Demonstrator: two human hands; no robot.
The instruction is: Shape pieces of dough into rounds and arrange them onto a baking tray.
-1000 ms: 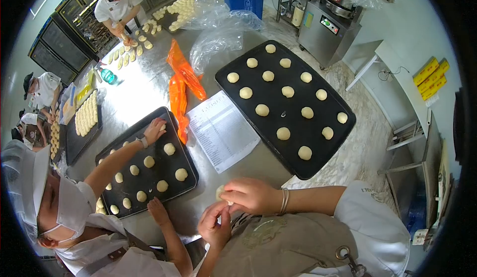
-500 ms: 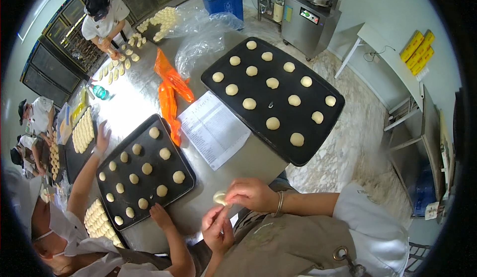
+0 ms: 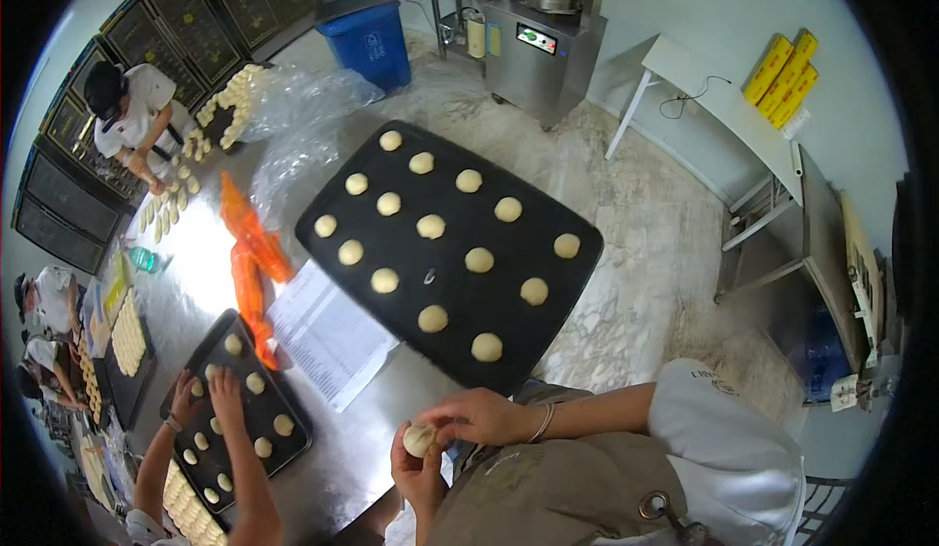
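A round dough ball (image 3: 418, 440) with gathered folds on top sits in the fingers of my left hand (image 3: 421, 477), held just off the steel table's near edge. From the right, my right hand (image 3: 481, 415) reaches over with its fingers pinched on the ball's side. Close beyond my hands lies a large black baking tray (image 3: 523, 355) bearing several smooth dough balls (image 3: 487, 347) spaced apart. A printed paper sheet (image 3: 328, 336) rests on the table beside that tray.
A co-worker's hands (image 3: 225, 399) work over a second black tray (image 3: 298, 438) on the left. Orange plastic bags (image 3: 252, 238) and clear plastic sheeting (image 3: 293, 155) lie farther back. Another person (image 3: 142, 120) handles dough at the far end. A blue bin (image 3: 367, 47) stands beyond.
My view has swung right. The dough now sits lower and rounder in my left hand, its folds showing. The co-worker's hands have come together over the second tray.
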